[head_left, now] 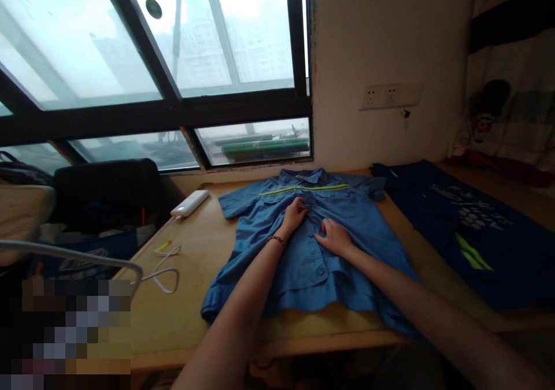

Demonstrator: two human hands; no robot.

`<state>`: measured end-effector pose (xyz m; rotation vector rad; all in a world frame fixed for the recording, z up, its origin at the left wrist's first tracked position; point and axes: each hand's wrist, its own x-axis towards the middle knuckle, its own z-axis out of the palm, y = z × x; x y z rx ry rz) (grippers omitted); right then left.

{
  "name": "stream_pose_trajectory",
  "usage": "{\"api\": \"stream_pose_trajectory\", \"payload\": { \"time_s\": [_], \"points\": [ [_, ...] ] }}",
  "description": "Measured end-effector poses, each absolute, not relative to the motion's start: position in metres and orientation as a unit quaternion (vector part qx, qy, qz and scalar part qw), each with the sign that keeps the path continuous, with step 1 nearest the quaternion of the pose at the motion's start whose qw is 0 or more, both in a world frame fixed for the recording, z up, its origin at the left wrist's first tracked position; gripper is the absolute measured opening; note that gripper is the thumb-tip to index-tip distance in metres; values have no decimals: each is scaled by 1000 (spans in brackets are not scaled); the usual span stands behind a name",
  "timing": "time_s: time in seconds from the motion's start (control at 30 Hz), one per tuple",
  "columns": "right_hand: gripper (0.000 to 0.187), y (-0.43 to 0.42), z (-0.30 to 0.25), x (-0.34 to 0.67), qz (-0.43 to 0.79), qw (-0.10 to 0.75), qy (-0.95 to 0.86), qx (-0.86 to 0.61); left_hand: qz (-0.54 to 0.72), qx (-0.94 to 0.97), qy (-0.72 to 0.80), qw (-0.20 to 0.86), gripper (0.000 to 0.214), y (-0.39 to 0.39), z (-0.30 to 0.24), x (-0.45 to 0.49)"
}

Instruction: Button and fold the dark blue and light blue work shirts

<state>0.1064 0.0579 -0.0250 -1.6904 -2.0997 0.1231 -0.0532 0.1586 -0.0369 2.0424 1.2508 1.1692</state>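
A blue short-sleeved shirt [269, 216] with a yellow-green chest stripe lies face up on the wooden table [203, 245], collar toward the window. My left hand [295, 214] is closed in a pinch on the shirt's button placket near the chest. My right hand [333, 237] rests just below it on the placket, fingers curled onto the fabric. A beaded bracelet circles my left wrist.
A dark blue garment [472, 228] with yellow-green marks lies spread to the right. A white power bank [189, 203] with a white cable [167, 268] sits at the left. A black chair back [108, 193] stands beyond the table's left edge. Wall sockets [388, 95] are above.
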Motion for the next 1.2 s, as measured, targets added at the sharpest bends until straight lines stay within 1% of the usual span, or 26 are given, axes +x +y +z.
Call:
{"api": "stream_pose_trajectory", "payload": {
  "time_s": [0.13, 0.27, 0.33, 0.37, 0.47, 0.57, 0.73, 0.87, 0.97, 1.1, 1.2],
  "points": [
    [29, 73, -24, 101, 28, 207, -728, -652, 382, 752, 513, 158, 42, 165, -38, -47],
    [30, 73, -26, 97, 14, 213, -702, -680, 355, 752, 524, 184, 54, 140, -38, -42],
    [30, 71, -27, 96, 19, 212, -695, -686, 352, 767, 507, 176, 57, 119, -34, -43],
    [30, 70, -27, 95, 21, 210, -693, -689, 352, 774, 501, 161, 52, 108, -32, -43],
    [29, 68, -26, 92, 17, 209, -690, -693, 341, 783, 504, 128, 28, 80, -27, -45],
    [28, 65, -25, 88, 4, 215, -688, -693, 324, 786, 508, 140, 19, 65, -26, -47],
    [22, 56, -28, 88, -8, 232, -698, -678, 332, 775, 510, 168, 14, 66, -29, -49],
    [14, 47, -31, 96, -6, 239, -742, -626, 342, 765, 517, 173, 13, 70, -33, -50],
    [11, 43, -32, 106, 8, 246, -771, -588, 346, 766, 512, 174, 14, 68, -37, -50],
    [15, 43, -33, 115, 43, 239, -778, -580, 337, 774, 514, 152, 11, 63, -37, -48],
    [18, 45, -36, 116, 47, 231, -776, -584, 326, 776, 521, 142, 17, 60, -35, -47]
  ]
}}
